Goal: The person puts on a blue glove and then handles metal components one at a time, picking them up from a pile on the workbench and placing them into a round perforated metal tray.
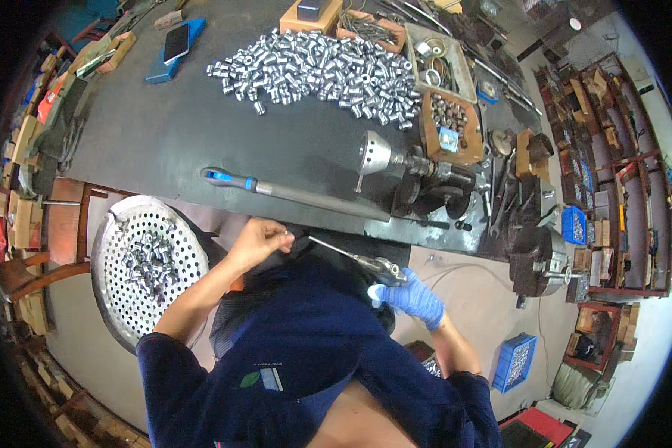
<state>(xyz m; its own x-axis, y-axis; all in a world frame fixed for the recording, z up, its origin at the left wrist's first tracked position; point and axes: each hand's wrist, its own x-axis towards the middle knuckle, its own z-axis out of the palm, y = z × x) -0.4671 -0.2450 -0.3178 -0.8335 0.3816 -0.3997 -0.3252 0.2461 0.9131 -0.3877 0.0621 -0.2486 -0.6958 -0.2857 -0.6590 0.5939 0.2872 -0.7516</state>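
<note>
My right hand (414,299), in a blue glove, is closed round the grey body of an air-gun-like tool (382,267) in front of my lap. Its long thin metal rod slants up to the left, the tip near my left fingers. Bare, my left hand (260,242) is pinched on a small shiny piece (286,233), too small to make out fully, just short of the rod's tip. Left of my arm, a round perforated metal tray (112,257) holds a heap of small shiny metal sleeves (153,261).
A large pile of metal sleeves (328,71) covers the bench's far middle. A file with a blue-black handle (291,194) lies along the near edge. Right of it stand a spindle fixture (433,175) and a wooden box of parts (452,127). A blue crate (515,364) sits on the floor.
</note>
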